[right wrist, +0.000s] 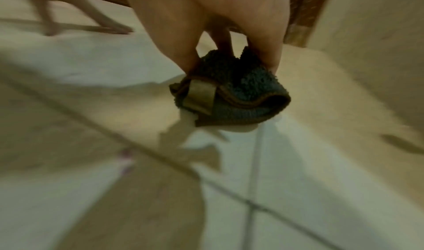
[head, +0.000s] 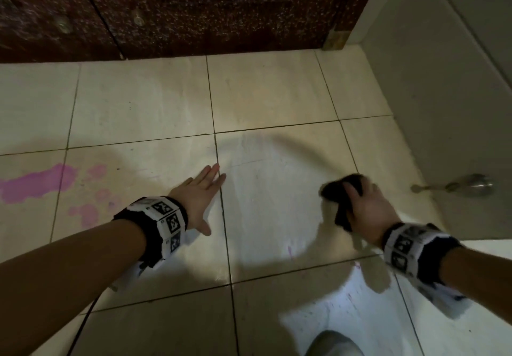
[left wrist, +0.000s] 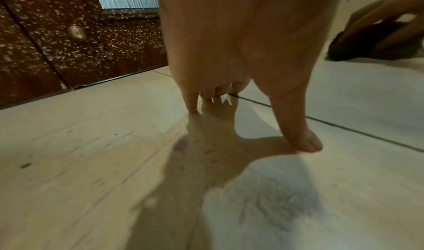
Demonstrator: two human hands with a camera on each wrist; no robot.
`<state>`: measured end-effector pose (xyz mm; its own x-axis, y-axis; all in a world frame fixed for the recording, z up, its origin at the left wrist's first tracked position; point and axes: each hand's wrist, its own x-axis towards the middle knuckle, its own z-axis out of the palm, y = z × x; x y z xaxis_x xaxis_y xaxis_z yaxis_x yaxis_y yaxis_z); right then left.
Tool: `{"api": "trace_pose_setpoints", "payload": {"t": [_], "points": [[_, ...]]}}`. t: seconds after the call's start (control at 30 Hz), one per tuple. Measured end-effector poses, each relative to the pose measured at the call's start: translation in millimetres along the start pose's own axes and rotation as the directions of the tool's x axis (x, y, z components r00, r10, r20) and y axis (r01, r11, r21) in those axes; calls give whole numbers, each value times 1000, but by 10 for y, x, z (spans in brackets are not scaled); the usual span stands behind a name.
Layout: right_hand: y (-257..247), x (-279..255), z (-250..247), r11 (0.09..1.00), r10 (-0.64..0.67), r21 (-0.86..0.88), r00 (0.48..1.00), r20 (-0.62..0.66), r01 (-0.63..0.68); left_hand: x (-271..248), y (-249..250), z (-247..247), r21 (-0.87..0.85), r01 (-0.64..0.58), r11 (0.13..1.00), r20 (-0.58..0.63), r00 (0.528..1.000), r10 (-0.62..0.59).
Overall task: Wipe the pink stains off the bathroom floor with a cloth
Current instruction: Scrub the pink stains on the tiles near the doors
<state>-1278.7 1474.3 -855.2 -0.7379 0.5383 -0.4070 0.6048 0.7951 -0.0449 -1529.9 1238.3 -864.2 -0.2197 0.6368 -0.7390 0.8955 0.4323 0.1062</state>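
Note:
A large pink stain (head: pixel 36 182) with smaller pink blotches (head: pixel 90 213) marks the pale tiled floor (head: pixel 138 100) at the far left. A faint pink streak (head: pixel 289 251) lies on the tile between my hands. My right hand (head: pixel 365 206) grips a bunched dark cloth (head: pixel 339 189) at the right, just above the floor; in the right wrist view the dark cloth (right wrist: pixel 231 94) is pinched between thumb and fingers. My left hand (head: pixel 201 192) lies flat on the floor with straight fingers, right of the pink stain. In the left wrist view my left fingertips (left wrist: pixel 192 107) touch the tile.
A dark wet wooden door (head: pixel 166 9) closes off the far side. A pale wall (head: pixel 443 106) runs along the right, with a metal fitting (head: pixel 468 185) low on it. A grey-clad knee (head: pixel 332 344) shows at the bottom edge.

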Motion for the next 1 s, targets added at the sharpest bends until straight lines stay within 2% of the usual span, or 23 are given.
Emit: {"api": "trace_pose_setpoints", "payload": {"t": [0.13,0.27,0.37,0.43,0.5,0.57,0.63,0.73,0.8,0.87,1.0], "points": [[-637,-406,227,972,-230,59,972,37,228,6,-22,9,6,-13,1000,3,1000,13],[-1224,-736,354,878,-478,41,873,94,476,11,-19,10,14,-7,1000,9,1000,7],[-1276,-739,286,861,-507,39,854,112,506,6,-2,4,24,-3,1000,0,1000,3],[-1152,-588,178,910,-409,86,912,34,405,-1,7,13,19,1,1000,-7,1000,-1],[-888,-395,30,962,-234,134,971,-54,239,-6,9,25,19,0,1000,-14,1000,1],[-493,-259,-103,995,-34,87,998,-56,39,-2,5,26,20,-4,1000,-20,1000,5],[-134,-200,-165,991,135,13,991,-23,-135,-3,5,17,30,-5,1000,-20,1000,6],[44,-275,-148,953,301,-49,949,93,-298,-11,15,5,38,-2,999,-12,1000,2],[-30,-373,-79,944,330,-57,930,164,-325,-15,20,2,37,0,999,-8,1000,0],[-217,-467,-13,957,289,-23,934,210,-291,-21,18,-3,40,4,999,-9,1000,-4],[-757,-592,72,989,73,97,943,325,-110,-47,42,-25,54,21,998,4,1000,-21]]}}
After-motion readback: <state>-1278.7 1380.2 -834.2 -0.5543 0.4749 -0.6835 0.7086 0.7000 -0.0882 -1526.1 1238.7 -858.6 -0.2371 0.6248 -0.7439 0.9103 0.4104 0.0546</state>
